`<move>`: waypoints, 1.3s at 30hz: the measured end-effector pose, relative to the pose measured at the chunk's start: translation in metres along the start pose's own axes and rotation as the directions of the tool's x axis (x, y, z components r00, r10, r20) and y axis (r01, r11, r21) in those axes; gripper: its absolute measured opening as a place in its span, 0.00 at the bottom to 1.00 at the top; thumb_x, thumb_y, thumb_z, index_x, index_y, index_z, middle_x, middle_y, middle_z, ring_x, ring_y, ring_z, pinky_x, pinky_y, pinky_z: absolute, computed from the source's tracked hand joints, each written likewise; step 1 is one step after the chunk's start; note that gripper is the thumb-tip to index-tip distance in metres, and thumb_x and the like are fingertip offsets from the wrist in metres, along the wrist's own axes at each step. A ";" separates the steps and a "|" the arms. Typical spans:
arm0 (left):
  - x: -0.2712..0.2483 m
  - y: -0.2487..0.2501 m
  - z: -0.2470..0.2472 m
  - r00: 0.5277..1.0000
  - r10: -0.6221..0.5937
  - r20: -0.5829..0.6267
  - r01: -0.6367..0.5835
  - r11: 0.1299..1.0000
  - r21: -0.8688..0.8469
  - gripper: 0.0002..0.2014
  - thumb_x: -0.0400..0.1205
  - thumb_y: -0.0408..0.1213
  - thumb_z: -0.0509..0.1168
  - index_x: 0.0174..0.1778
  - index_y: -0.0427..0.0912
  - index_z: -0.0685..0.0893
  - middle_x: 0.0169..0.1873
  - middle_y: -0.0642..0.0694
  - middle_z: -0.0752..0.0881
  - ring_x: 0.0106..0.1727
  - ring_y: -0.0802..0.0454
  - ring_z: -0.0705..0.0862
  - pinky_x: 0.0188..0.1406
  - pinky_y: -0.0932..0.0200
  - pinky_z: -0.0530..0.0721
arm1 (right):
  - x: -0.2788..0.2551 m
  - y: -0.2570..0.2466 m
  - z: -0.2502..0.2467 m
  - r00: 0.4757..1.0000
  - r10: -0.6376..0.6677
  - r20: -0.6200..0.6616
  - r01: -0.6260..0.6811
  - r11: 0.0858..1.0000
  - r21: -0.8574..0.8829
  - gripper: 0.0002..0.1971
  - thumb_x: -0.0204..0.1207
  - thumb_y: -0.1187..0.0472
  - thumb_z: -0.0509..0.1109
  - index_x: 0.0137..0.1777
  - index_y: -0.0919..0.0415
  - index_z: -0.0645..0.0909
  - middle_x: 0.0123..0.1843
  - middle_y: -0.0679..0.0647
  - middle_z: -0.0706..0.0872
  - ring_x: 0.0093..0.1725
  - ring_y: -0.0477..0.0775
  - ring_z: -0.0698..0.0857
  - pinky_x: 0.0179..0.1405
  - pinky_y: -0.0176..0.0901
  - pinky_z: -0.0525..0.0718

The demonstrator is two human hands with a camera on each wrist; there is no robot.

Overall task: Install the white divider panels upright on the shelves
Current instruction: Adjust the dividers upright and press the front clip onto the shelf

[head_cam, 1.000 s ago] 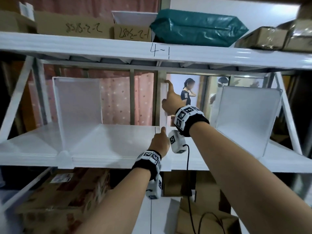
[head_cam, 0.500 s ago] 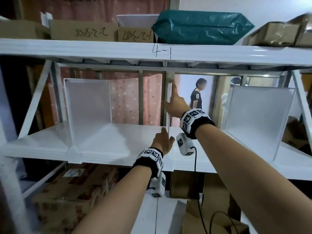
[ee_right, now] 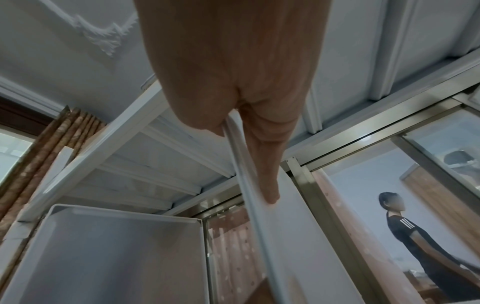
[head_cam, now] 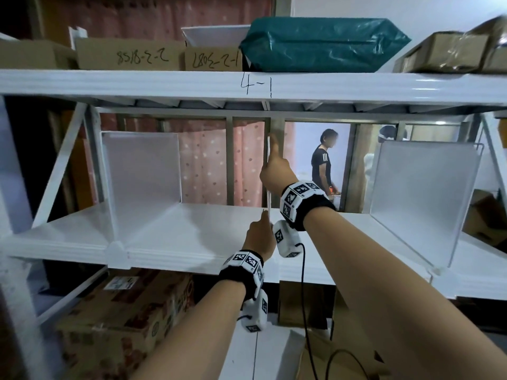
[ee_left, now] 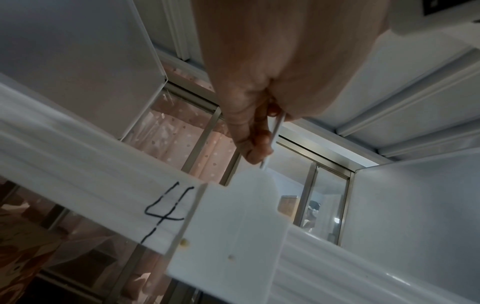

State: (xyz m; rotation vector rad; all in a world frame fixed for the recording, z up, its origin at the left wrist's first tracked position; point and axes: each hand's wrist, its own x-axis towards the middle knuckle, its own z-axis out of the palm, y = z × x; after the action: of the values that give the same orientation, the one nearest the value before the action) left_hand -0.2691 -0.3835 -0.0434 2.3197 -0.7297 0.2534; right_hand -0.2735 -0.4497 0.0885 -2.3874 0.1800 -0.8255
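Head view: the divider panel (head_cam: 268, 171) stands edge-on on the shelf (head_cam: 192, 229), right hand (head_cam: 275, 172) gripping high, left hand (head_cam: 260, 237) low. Left wrist: fingers (ee_left: 253, 131) pinch its thin edge. Right wrist: thumb and fingers (ee_right: 265, 164) clamp the panel.

Teal bag (head_cam: 321, 45) and cardboard boxes (head_cam: 129, 54) sit up top.

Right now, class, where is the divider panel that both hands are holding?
In the head view the divider panel stands edge-on at the middle shelf's centre, below the "4-1" mark, right hand gripping it above left hand.
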 end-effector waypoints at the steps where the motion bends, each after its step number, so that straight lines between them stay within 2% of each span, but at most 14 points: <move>1: 0.001 -0.001 0.000 1.000 0.005 0.000 -0.005 1.000 -0.006 0.20 0.86 0.30 0.51 0.76 0.36 0.64 0.58 0.30 0.82 0.60 0.33 0.82 0.55 0.46 0.80 | 0.000 0.000 0.000 1.000 0.002 -0.006 -0.002 1.000 0.006 0.41 0.81 0.71 0.55 0.85 0.46 0.37 0.35 0.56 0.76 0.32 0.56 0.79 0.31 0.43 0.78; 4: 0.007 0.000 -0.003 1.000 0.007 0.004 -0.007 0.999 -0.036 0.15 0.87 0.39 0.52 0.64 0.34 0.71 0.53 0.30 0.84 0.53 0.31 0.84 0.47 0.46 0.84 | -0.001 0.004 0.000 1.000 -0.002 -0.021 0.003 1.000 0.024 0.37 0.85 0.62 0.57 0.85 0.46 0.38 0.41 0.62 0.83 0.38 0.63 0.83 0.34 0.44 0.79; 7: 0.015 0.001 -0.006 1.000 -0.001 0.021 0.001 1.000 0.016 0.18 0.89 0.44 0.51 0.61 0.32 0.74 0.56 0.29 0.83 0.55 0.30 0.84 0.51 0.46 0.83 | -0.002 0.006 -0.002 1.000 -0.004 -0.003 0.004 1.000 0.029 0.39 0.85 0.50 0.60 0.85 0.46 0.36 0.46 0.63 0.85 0.45 0.63 0.84 0.50 0.47 0.79; 10: 0.017 0.001 -0.005 1.000 0.011 0.015 -0.011 1.000 0.003 0.14 0.87 0.35 0.51 0.62 0.30 0.75 0.56 0.30 0.83 0.56 0.32 0.83 0.52 0.44 0.85 | -0.003 0.004 -0.004 1.000 0.015 0.026 -0.016 0.999 0.030 0.41 0.83 0.60 0.60 0.85 0.44 0.35 0.54 0.67 0.85 0.40 0.61 0.83 0.45 0.45 0.80; 13: 0.019 0.000 -0.004 1.000 0.020 0.017 -0.021 0.999 0.028 0.15 0.86 0.30 0.50 0.64 0.28 0.75 0.58 0.30 0.83 0.60 0.33 0.80 0.58 0.47 0.80 | -0.004 0.002 -0.004 0.999 0.024 0.030 -0.024 1.000 0.010 0.44 0.79 0.70 0.56 0.84 0.42 0.34 0.49 0.67 0.83 0.34 0.58 0.81 0.35 0.45 0.79; 20: 0.022 -0.004 0.000 0.999 0.045 -0.003 -0.045 0.999 0.013 0.11 0.86 0.34 0.57 0.59 0.33 0.78 0.55 0.35 0.85 0.57 0.37 0.83 0.50 0.54 0.78 | -0.001 0.003 0.001 1.000 0.008 0.016 -0.009 0.999 0.054 0.46 0.77 0.74 0.56 0.85 0.42 0.35 0.38 0.60 0.80 0.33 0.57 0.81 0.29 0.43 0.79; 25: 0.017 -0.001 -0.004 0.999 0.036 0.018 -0.036 0.999 0.014 0.11 0.84 0.30 0.56 0.61 0.33 0.77 0.56 0.34 0.84 0.59 0.37 0.83 0.57 0.49 0.82 | 0.002 0.008 0.001 1.000 0.006 0.012 -0.006 1.000 0.031 0.47 0.78 0.74 0.58 0.85 0.43 0.34 0.37 0.59 0.79 0.30 0.54 0.79 0.27 0.41 0.78; 27: 0.014 0.000 -0.010 0.999 0.005 0.051 -0.003 1.000 -0.028 0.09 0.84 0.28 0.54 0.54 0.35 0.78 0.48 0.35 0.85 0.50 0.37 0.85 0.46 0.53 0.84 | 0.002 0.009 0.001 1.000 0.013 -0.004 -0.013 1.000 0.008 0.46 0.79 0.72 0.60 0.85 0.43 0.34 0.40 0.59 0.80 0.31 0.54 0.79 0.31 0.43 0.80; 29: 0.010 -0.001 -0.018 0.997 -0.015 0.081 0.020 0.998 -0.060 0.07 0.84 0.30 0.54 0.42 0.41 0.75 0.35 0.42 0.84 0.38 0.42 0.85 0.29 0.65 0.77 | 0.001 0.007 0.002 0.999 0.022 -0.030 -0.022 1.000 -0.006 0.44 0.80 0.68 0.61 0.85 0.44 0.36 0.44 0.61 0.82 0.34 0.56 0.81 0.38 0.46 0.82; 30: 0.010 -0.004 -0.022 0.996 -0.023 0.091 0.029 0.998 -0.062 0.06 0.83 0.31 0.57 0.41 0.44 0.74 0.35 0.45 0.83 0.39 0.44 0.85 0.27 0.69 0.74 | 0.001 0.005 0.003 0.998 0.029 -0.055 -0.029 1.000 -0.006 0.43 0.80 0.65 0.61 0.85 0.45 0.36 0.49 0.63 0.83 0.40 0.60 0.84 0.45 0.49 0.83; 31: 0.010 -0.007 -0.025 0.995 -0.022 0.101 0.029 0.997 -0.078 0.04 0.81 0.30 0.61 0.45 0.44 0.76 0.39 0.45 0.85 0.45 0.44 0.86 0.31 0.70 0.75 | 0.002 0.003 0.003 0.994 0.041 -0.102 -0.044 0.999 -0.030 0.43 0.80 0.60 0.63 0.85 0.46 0.37 0.58 0.66 0.82 0.53 0.66 0.85 0.56 0.56 0.82; 33: 0.007 -0.013 -0.031 0.989 -0.016 0.145 0.031 0.994 -0.102 0.10 0.79 0.30 0.65 0.54 0.44 0.78 0.49 0.42 0.85 0.50 0.43 0.85 0.40 0.60 0.82 | 0.003 -0.004 0.006 0.960 0.085 -0.267 -0.123 0.984 -0.127 0.45 0.78 0.52 0.65 0.85 0.49 0.37 0.78 0.71 0.67 0.77 0.75 0.67 0.77 0.70 0.62; 36: 0.000 -0.024 -0.046 0.993 0.013 0.120 0.009 0.984 -0.181 0.08 0.84 0.38 0.59 0.54 0.42 0.80 0.50 0.38 0.86 0.45 0.42 0.85 0.46 0.51 0.86 | -0.001 -0.033 0.014 0.879 -0.034 -0.476 -0.073 0.976 -0.204 0.42 0.76 0.60 0.63 0.86 0.60 0.44 0.83 0.76 0.51 0.83 0.77 0.48 0.82 0.70 0.44; 39: 0.000 -0.053 -0.063 1.000 0.002 -0.011 -0.003 0.992 -0.125 0.12 0.85 0.36 0.57 0.59 0.36 0.81 0.60 0.35 0.85 0.60 0.36 0.83 0.57 0.52 0.79 | 0.000 -0.075 0.032 0.871 -0.185 -0.454 0.076 0.966 -0.248 0.38 0.75 0.66 0.60 0.84 0.67 0.51 0.83 0.75 0.54 0.84 0.74 0.52 0.84 0.65 0.48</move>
State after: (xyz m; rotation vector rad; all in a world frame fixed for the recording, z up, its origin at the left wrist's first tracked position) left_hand -0.2381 -0.3088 -0.0256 2.1973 -0.7227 0.2145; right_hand -0.2589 -0.3733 0.1122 -2.3744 0.3222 -1.5265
